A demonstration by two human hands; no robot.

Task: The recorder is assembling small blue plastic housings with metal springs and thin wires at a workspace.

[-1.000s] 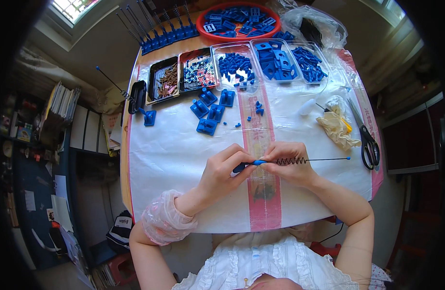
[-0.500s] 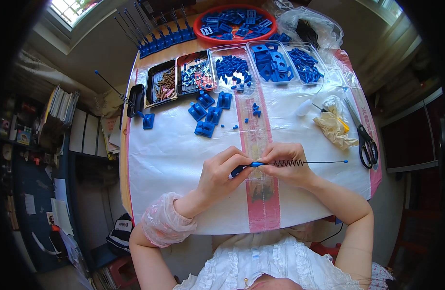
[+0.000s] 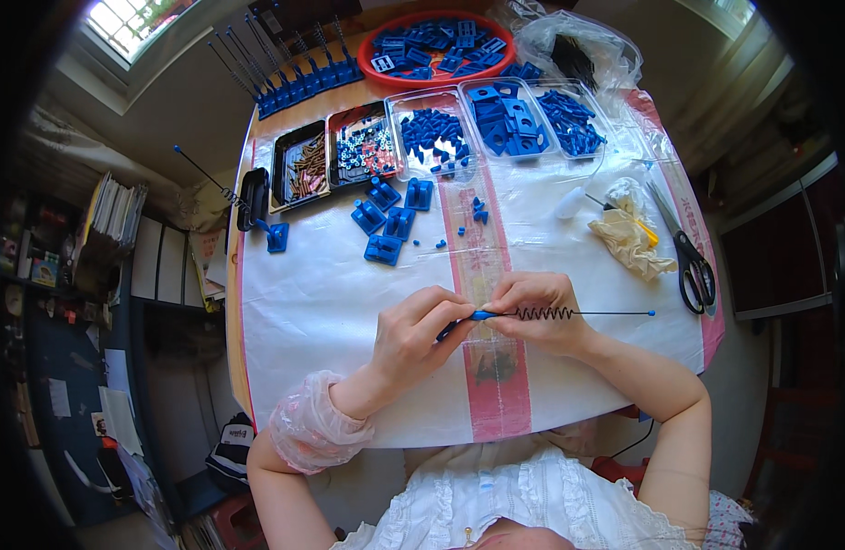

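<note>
Left hand (image 3: 415, 331) fingers pinch blue piece (image 3: 482, 315) over tabletop (image 3: 349, 316); right hand (image 3: 538, 302) fingers pinch coiled black rod (image 3: 545, 313) beside it. Best: hold close in, rod straight (coil likely flexes).

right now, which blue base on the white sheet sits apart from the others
The far-left blue base, beside the narrow black tray; the other five blue bases sit clustered nearer the middle.

On your left you have papers (image 3: 112, 218) stacked on a dark shelf unit (image 3: 66, 335), plus a black-and-white bag (image 3: 231, 451) and a bright window (image 3: 136, 26).
</note>
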